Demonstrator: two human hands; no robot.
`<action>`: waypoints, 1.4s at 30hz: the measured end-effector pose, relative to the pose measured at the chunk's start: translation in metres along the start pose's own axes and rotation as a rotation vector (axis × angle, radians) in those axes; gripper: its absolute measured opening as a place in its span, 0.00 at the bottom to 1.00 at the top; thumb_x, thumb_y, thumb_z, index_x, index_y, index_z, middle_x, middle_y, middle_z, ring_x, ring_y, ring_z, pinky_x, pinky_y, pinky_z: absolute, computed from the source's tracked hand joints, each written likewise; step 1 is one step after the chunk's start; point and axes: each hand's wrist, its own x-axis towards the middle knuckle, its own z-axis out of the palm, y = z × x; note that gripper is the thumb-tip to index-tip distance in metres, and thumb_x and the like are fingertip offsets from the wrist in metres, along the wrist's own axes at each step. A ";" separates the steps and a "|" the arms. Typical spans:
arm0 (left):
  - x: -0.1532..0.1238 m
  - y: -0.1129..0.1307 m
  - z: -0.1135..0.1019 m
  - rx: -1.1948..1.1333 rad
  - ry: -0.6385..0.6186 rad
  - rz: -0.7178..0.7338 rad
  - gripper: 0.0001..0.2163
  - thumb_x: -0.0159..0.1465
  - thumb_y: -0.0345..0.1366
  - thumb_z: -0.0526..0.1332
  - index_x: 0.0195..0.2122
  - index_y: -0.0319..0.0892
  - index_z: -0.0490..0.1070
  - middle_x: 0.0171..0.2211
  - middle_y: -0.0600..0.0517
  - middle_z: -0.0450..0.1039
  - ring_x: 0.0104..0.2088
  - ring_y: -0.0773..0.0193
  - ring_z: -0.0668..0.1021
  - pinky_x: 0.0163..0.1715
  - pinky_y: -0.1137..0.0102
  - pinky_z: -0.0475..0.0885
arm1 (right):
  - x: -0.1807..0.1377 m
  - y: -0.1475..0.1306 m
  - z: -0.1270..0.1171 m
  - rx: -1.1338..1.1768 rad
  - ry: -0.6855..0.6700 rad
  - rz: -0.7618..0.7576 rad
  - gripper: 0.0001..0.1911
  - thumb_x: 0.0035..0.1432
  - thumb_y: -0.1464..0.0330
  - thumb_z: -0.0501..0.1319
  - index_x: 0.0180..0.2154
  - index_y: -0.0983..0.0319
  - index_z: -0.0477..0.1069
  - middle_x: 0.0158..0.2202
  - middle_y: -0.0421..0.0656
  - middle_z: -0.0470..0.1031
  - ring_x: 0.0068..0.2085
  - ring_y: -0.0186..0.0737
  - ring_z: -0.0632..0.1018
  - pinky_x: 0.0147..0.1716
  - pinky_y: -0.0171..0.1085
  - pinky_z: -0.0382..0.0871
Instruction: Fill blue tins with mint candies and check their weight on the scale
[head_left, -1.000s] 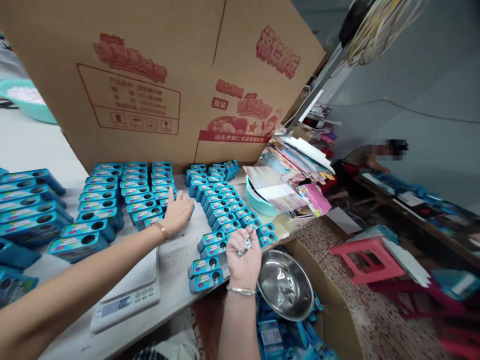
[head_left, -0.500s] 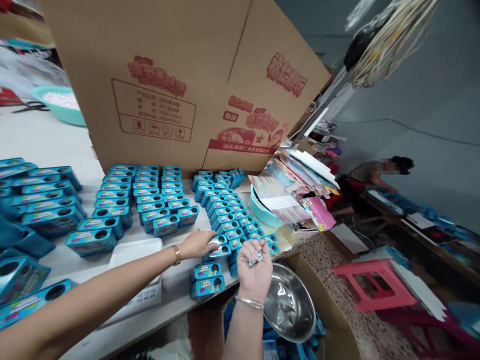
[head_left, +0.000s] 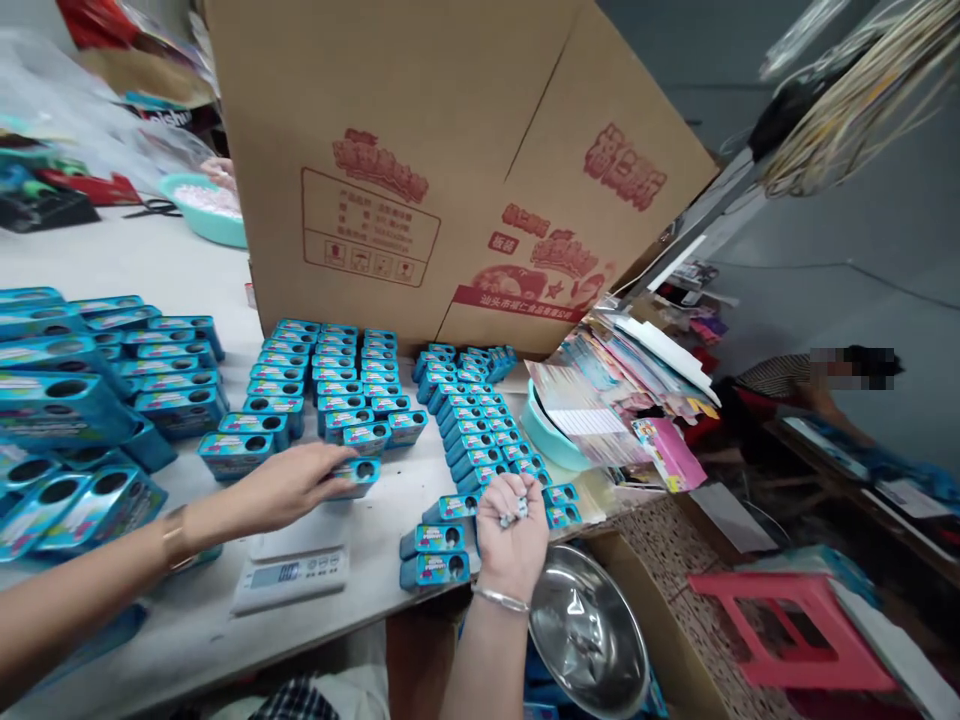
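My left hand (head_left: 300, 485) grips a small blue box (head_left: 366, 478) with a round dark hole in its top, at the front of the middle rows of like boxes (head_left: 341, 390). My right hand (head_left: 510, 555) is turned palm up with its fingers curled around several small pale candies (head_left: 514, 512). It hovers beside the right rows of blue boxes (head_left: 469, 440). Close to its left stand a few more boxes (head_left: 436, 570) at the table's front edge. A white digital scale (head_left: 322, 577) lies below my left forearm, partly covered by it.
A large cardboard carton (head_left: 450, 90) stands behind the rows. Below the table edge on the right, a steel bowl (head_left: 589, 630) rests over an open carton. Paper stacks (head_left: 637, 370) and a teal basin (head_left: 551, 432) are at the right. Another person (head_left: 780, 375) sits beyond a red stool (head_left: 795, 625).
My left hand has moved left, away from the right rows, and now holds a box by the middle rows. The scale's display has come into view. My right hand stays closed around the candies.
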 end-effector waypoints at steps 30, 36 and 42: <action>-0.092 -0.012 -0.010 0.017 0.502 -0.078 0.37 0.63 0.53 0.58 0.68 0.48 0.44 0.65 0.45 0.57 0.65 0.50 0.62 0.63 0.53 0.60 | 0.018 0.117 0.008 -0.159 0.040 0.335 0.06 0.59 0.69 0.59 0.31 0.61 0.63 0.23 0.31 0.61 0.19 0.23 0.61 0.17 0.23 0.56; -0.068 -0.008 0.011 0.059 0.423 -0.056 0.35 0.62 0.46 0.60 0.67 0.47 0.46 0.65 0.43 0.58 0.64 0.48 0.62 0.61 0.53 0.61 | 0.022 0.129 0.006 -0.250 0.016 0.333 0.07 0.60 0.66 0.58 0.32 0.60 0.63 0.23 0.31 0.61 0.18 0.23 0.58 0.15 0.24 0.52; -0.049 -0.016 0.032 0.053 0.320 -0.191 0.24 0.58 0.38 0.61 0.56 0.44 0.63 0.55 0.44 0.70 0.54 0.49 0.73 0.52 0.56 0.69 | 0.027 0.143 -0.002 -0.247 0.231 0.297 0.07 0.58 0.66 0.58 0.29 0.60 0.63 0.21 0.31 0.66 0.20 0.25 0.67 0.21 0.26 0.65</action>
